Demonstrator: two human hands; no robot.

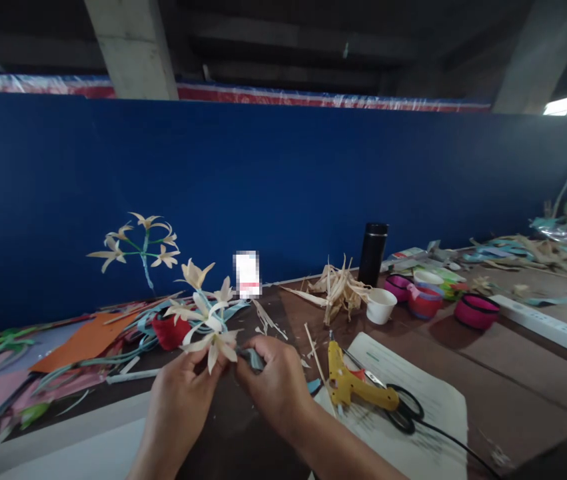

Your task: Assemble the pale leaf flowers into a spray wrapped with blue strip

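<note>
A spray of cream artificial flowers (pixel 208 308) with pale petals stands up in front of me. My left hand (pixel 179 392) is closed in a pinch just below the lowest bloom, holding the spray. Beside it, my right hand (pixel 279 375) is curled around a small grey-blue piece (pixel 253 360), perhaps a strip or roll of tape; most of it is hidden by the fingers. Both hands' fingertips are close together under the petals. Another flower spray (pixel 146 250) with green stems rises at the back left, against the blue panel.
Right of my hands, a yellow glue gun (pixel 346 380) and black-handled scissors (pixel 406 408) lie on a printed sheet (pixel 438 393). Behind are dried husks (pixel 336 290), a white cup (pixel 381 307) and a black flask (pixel 373 257). A power strip (pixel 550 330) lies right; coloured paper (pixel 83 339) left.
</note>
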